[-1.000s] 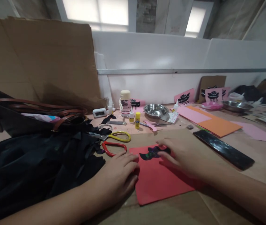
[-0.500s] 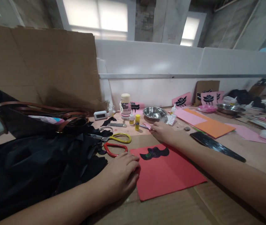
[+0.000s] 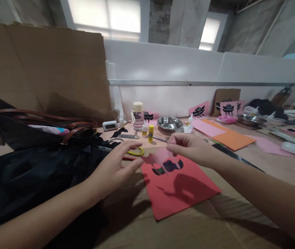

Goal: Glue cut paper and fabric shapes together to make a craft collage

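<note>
No legible txt, labels or nos. anywhere.

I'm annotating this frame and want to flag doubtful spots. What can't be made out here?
Head view only:
- Black cutout on the red sheet: partly covered by the pink piece that the right hand pinches.
- Left hand: grip or mere touch on that piece, blurred.
- Scissors: mostly behind the left hand.
- Clock: digits too small.
- Black slab: mostly behind the right forearm.
</note>
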`<state>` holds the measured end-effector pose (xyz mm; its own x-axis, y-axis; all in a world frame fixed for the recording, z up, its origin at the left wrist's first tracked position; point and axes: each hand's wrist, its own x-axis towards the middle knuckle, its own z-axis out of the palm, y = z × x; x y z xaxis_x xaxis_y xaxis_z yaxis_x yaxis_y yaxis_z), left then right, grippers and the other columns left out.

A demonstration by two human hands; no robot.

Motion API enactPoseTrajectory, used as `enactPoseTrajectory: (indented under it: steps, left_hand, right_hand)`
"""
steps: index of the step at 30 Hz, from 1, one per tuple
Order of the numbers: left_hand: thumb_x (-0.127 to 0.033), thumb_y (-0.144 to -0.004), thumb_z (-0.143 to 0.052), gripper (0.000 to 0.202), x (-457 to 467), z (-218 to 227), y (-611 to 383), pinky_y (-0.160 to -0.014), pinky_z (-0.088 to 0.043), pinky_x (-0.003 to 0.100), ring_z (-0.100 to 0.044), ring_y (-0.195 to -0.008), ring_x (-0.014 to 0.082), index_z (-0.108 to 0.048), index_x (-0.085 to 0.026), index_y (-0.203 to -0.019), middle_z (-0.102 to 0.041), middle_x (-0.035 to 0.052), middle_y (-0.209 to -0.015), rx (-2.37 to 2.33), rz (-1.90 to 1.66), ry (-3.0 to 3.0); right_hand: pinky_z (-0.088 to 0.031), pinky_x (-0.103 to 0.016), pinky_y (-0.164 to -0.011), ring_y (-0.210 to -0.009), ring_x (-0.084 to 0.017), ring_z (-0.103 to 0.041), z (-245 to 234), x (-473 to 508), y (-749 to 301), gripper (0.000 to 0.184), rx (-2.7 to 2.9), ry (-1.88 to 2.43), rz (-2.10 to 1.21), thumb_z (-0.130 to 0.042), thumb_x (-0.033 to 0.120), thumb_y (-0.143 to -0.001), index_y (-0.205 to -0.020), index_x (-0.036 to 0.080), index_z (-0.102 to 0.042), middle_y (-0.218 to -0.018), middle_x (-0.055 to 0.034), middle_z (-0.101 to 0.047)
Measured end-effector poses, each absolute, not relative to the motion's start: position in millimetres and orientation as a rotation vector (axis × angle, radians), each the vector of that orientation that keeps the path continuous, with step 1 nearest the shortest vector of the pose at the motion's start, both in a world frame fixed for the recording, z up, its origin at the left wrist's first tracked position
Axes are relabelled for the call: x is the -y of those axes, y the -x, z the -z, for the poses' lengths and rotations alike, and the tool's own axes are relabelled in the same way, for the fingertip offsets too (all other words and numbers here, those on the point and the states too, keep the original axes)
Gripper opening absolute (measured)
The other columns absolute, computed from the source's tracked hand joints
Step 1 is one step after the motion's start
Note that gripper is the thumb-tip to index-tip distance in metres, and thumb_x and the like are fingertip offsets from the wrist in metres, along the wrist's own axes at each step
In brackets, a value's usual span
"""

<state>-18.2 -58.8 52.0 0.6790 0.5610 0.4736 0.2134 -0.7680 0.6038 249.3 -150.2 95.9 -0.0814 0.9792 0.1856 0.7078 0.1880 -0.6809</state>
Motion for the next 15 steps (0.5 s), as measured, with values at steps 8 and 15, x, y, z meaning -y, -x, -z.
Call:
enactPoseTrajectory:
  steps: [8,15]
  left_hand:
    - [-0.025,-0.095,-0.062,0.011,64,-37,12,-0.076,-0.054,0.028,-0.071,-0.088,0.0188,-0.073,-0.023,-0.094,-0.077,0.0015,-0.095,-0.431,-0.812,-2.421]
    - [-0.003,-0.085,-0.063,0.021,67,-7,5,-0.085,-0.047,0.033,-0.062,-0.098,0.0210,-0.071,-0.023,-0.086,-0.069,0.0030,-0.102,-0.312,-0.892,-2.580]
  right_hand:
    - [-0.047,-0.027,-0.062,-0.068,-0.015,-0.061,-94,168,-223,0.034,1.844,1.470,-0.726,-0.060,0.051,-0.099,-0.080,0.023,-0.056,-0.072,0.0011,-0.064]
    - [-0.049,-0.049,-0.106,-0.123,-0.030,-0.064,-70,190,-232,0.048,2.115,1.458,-0.748,-0.044,0.053,-0.103,-0.125,0.017,-0.068,-0.132,-0.0161,-0.069]
